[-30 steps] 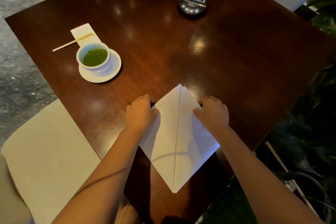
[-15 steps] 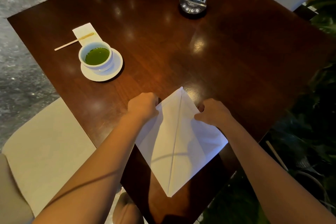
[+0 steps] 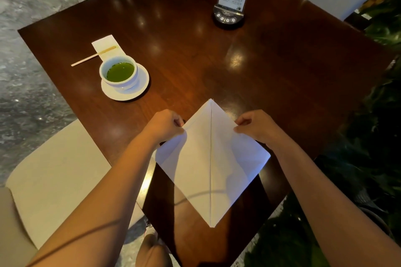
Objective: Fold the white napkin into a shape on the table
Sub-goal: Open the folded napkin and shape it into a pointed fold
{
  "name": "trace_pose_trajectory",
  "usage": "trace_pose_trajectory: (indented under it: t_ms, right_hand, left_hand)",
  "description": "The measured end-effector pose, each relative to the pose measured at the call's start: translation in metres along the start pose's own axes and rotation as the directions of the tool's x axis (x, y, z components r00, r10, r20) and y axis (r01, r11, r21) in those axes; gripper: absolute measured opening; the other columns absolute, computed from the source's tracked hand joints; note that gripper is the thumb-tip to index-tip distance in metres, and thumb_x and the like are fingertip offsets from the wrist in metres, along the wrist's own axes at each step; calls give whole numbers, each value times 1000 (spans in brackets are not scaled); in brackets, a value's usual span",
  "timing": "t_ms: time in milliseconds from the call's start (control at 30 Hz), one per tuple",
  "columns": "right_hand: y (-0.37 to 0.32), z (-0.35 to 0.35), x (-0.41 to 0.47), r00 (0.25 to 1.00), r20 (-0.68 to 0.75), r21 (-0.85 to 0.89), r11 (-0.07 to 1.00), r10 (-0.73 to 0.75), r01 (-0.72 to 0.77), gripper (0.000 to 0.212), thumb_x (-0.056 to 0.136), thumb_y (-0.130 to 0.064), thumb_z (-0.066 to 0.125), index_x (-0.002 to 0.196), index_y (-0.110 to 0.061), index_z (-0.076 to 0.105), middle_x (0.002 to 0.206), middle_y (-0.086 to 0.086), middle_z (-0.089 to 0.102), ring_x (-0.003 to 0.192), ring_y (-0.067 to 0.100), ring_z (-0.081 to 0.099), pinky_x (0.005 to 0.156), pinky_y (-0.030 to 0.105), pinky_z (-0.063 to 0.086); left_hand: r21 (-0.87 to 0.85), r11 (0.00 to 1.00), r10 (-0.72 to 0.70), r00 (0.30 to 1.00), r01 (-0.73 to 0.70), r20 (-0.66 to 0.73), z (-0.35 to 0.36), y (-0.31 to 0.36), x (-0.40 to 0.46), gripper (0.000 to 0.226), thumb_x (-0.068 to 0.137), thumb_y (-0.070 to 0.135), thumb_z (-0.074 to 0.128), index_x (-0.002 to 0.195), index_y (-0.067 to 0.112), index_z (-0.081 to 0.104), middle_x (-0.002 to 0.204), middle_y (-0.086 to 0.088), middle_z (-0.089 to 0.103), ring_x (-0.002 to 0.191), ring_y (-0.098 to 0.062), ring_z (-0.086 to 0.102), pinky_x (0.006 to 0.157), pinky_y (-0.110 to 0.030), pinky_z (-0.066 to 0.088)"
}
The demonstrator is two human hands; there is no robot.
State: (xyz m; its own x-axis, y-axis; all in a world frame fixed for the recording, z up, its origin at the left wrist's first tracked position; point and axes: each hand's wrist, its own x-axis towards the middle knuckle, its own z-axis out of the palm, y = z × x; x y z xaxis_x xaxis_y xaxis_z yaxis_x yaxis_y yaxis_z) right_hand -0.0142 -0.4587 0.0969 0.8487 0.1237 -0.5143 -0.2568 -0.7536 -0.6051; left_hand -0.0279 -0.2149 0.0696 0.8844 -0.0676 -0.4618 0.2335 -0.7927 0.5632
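Both grips pinch my napkin (image 3: pixel 208 158): left hand (image 3: pixel 166 124), right hand (image 3: pixel 256 125); tea cup (image 3: pixel 119 72) well clear on the table (image 3: pixel 217 60)

both bare forearms reach forward, converging; the left hand (image 3: pixel 166 124) and the right hand (image 3: pixel 256 125) are curled, fingertips pinched shut, knuckles up, well apart.
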Motion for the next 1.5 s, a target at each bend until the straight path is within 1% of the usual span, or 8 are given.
trace_pose_trajectory:
  t_ms: [167,333,467,633,833,967,1167,1500]
  right_hand:
    - [-30,-32,1,940,-270,-102,977,-210,189,3,82,-18,68,85,-17,70,80,-3,63,78,8,56,68,19,36]
    - [-64,-71,-18,669,-550,-155,849,-499,505,9,78,-8,65,84,-13,70,82,-6,62,80,13,59,72,23,43]
    - [-52,-73,-46,470,-553,-370,708,-688,602,11,79,-9,63,89,-9,68,88,-4,61,84,13,58,74,27,47]
    - [26,-12,-72,656,-292,-374,714,-696,591,30,74,-27,55,101,-19,67,108,-3,65,110,11,52,98,40,35]
    - [55,42,-54,795,-390,-418,859,-465,297,46,91,-42,36,132,-25,44,145,7,42,137,26,29,109,58,25]
    - [42,67,-20,877,-340,-569,817,-339,95,60,91,-55,26,143,-25,32,153,13,25,141,33,20,108,56,20]
    - [52,82,14,909,-305,-644,765,-285,23,72,85,-67,19,145,-27,29,154,12,24,140,34,23,109,58,19]
    - [78,86,-11,905,-282,-684,729,-318,43,71,86,-68,27,147,-31,22,155,11,20,142,32,16,113,53,17]
  left_hand:
    - [14,992,121,952,-122,-280,-33,27,-1,4,84,16,67,85,13,69,79,-3,65,75,-19,60,60,-28,46]
    - [174,912,389,645,-373,-657,-73,69,-21,9,84,13,63,89,7,69,85,-9,65,79,-20,57,69,-32,45]
    - [297,829,530,494,-473,-689,-70,65,-45,11,85,12,61,91,5,67,90,-8,65,86,-15,55,74,-23,40]
    - [327,809,588,668,-489,-457,-3,-8,-76,34,84,22,54,114,9,64,118,-9,63,110,-24,57,93,-36,42]
    - [270,895,443,771,-354,-457,44,-11,-67,53,97,45,26,142,19,36,153,-2,27,143,-17,17,117,-37,6]
    - [407,875,417,835,-262,-359,57,2,-21,61,95,57,20,147,27,25,158,-3,14,146,-25,9,115,-56,6]
    - [534,837,294,922,-120,-253,79,-13,8,80,83,75,8,151,33,10,160,-4,-2,145,-30,-7,111,-64,2]
    - [505,861,254,906,-53,-338,109,-10,-25,87,78,81,21,148,30,26,158,-10,14,144,-35,9,109,-67,8]
